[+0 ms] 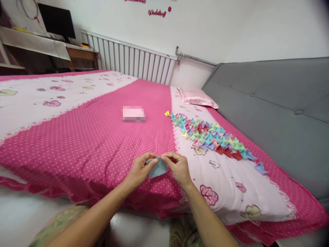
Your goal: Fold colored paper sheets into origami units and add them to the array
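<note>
Small grey-blue paper piece [157, 168] held just above the near edge of the pink dotted bedspread [97, 137], pinched at its top by both the left hand [140, 169] and right hand [178, 168], thumbs and forefingers closed on it. Looks like mid-fold, probably creasing the top edge; the next move calls for a firm press along that fold, though fingers hide the crease itself. Rows of finished coloured folded pieces [210, 135] lie well apart to the right, and a blurred pink object [134, 114] mid-bed can't be made out.
</note>
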`<action>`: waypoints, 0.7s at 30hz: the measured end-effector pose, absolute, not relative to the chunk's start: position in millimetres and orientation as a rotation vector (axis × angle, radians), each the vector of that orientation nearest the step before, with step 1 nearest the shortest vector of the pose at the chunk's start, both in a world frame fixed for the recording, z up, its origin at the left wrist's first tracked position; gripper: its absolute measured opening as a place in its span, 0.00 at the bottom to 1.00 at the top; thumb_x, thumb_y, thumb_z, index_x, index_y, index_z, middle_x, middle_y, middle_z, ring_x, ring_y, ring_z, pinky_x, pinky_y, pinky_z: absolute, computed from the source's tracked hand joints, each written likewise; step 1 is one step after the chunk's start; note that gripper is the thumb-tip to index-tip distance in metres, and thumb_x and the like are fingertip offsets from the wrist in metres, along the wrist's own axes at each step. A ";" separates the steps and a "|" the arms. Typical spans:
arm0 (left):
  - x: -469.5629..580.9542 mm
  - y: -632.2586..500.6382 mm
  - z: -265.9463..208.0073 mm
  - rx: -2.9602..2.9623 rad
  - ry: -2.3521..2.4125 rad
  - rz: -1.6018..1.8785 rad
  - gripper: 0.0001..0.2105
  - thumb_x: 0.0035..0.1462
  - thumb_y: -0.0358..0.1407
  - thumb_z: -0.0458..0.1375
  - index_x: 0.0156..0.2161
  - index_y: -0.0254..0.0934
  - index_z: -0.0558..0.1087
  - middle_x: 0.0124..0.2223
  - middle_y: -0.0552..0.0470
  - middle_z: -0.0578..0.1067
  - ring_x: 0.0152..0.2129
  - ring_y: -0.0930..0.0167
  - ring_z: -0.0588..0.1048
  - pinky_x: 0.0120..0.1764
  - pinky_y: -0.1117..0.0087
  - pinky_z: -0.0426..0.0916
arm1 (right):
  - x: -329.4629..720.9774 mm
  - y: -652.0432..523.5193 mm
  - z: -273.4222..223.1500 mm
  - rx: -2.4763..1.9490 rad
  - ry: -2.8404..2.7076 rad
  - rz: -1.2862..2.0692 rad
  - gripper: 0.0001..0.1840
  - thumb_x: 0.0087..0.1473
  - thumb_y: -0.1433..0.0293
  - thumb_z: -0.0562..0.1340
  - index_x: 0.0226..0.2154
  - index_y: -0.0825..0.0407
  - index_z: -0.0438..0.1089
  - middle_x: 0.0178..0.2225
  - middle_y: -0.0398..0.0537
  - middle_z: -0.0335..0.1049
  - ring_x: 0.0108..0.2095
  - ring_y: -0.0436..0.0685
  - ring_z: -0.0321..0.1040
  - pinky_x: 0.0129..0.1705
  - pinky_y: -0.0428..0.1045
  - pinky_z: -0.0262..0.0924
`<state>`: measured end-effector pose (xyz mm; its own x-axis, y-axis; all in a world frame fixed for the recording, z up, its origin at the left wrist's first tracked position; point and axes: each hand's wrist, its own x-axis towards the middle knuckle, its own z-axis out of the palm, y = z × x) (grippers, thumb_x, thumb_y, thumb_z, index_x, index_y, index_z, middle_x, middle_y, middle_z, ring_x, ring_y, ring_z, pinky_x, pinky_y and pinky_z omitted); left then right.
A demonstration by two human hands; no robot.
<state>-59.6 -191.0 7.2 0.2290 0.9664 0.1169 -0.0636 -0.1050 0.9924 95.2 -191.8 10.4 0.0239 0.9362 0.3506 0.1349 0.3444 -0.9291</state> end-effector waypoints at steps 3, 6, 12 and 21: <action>-61.4 -189.5 7.4 1.336 1.024 1.171 0.08 0.46 0.38 0.60 0.29 0.34 0.75 0.26 0.51 0.75 0.22 0.73 0.69 0.26 0.75 0.62 | 96.2 -192.2 12.6 -1.071 -1.434 0.826 0.07 0.46 0.66 0.64 0.27 0.51 0.75 0.27 0.45 0.75 0.30 0.54 0.70 0.34 0.48 0.64; -62.6 -189.0 9.2 1.329 1.044 1.164 0.08 0.47 0.38 0.60 0.28 0.35 0.76 0.26 0.51 0.76 0.23 0.72 0.70 0.28 0.73 0.63 | 98.5 -190.7 12.5 -1.105 -1.421 0.806 0.08 0.46 0.64 0.63 0.27 0.51 0.75 0.26 0.45 0.75 0.29 0.54 0.70 0.33 0.48 0.64; -61.1 -189.3 10.3 1.408 0.969 1.152 0.11 0.52 0.39 0.55 0.30 0.36 0.77 0.24 0.53 0.74 0.23 0.72 0.69 0.29 0.73 0.62 | 104.0 -185.2 9.8 -1.141 -1.353 0.794 0.10 0.45 0.62 0.63 0.26 0.53 0.74 0.25 0.45 0.74 0.28 0.54 0.69 0.32 0.48 0.64; -62.1 -189.8 12.1 1.361 0.962 1.073 0.10 0.47 0.40 0.58 0.25 0.34 0.73 0.22 0.52 0.73 0.20 0.74 0.68 0.26 0.75 0.61 | 105.5 -186.0 9.4 -1.142 -1.365 0.849 0.12 0.47 0.62 0.62 0.26 0.54 0.72 0.25 0.45 0.72 0.27 0.52 0.68 0.29 0.46 0.62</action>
<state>-62.1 -189.8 12.1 0.2599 0.9627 0.0754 -0.0300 -0.0700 0.9971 105.5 -186.0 9.4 0.0756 0.9537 0.2910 0.1611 0.2763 -0.9475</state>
